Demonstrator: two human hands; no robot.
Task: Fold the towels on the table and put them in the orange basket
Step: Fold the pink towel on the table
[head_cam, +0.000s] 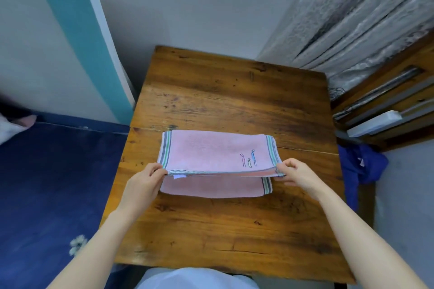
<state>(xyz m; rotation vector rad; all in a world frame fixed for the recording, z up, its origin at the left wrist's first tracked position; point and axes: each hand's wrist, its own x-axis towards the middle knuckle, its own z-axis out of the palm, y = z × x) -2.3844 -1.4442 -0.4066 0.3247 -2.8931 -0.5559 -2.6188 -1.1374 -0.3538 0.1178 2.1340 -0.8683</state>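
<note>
A pink towel (211, 150) with striped ends and small embroidered figures lies partly folded in the middle of the wooden table (234, 91). Its upper layer is lifted over a lower layer (211, 186) that lies flat toward me. My left hand (143, 183) pinches the near left corner of the upper layer. My right hand (297, 175) pinches the near right corner. Both corners are held slightly above the table. No orange basket is in view.
A dark blue bedcover (47, 183) lies to the left of the table. A blue cloth (361, 164) hangs at the table's right side. Wooden shelving (387, 105) and a wrapped mattress (352, 19) stand at the right back.
</note>
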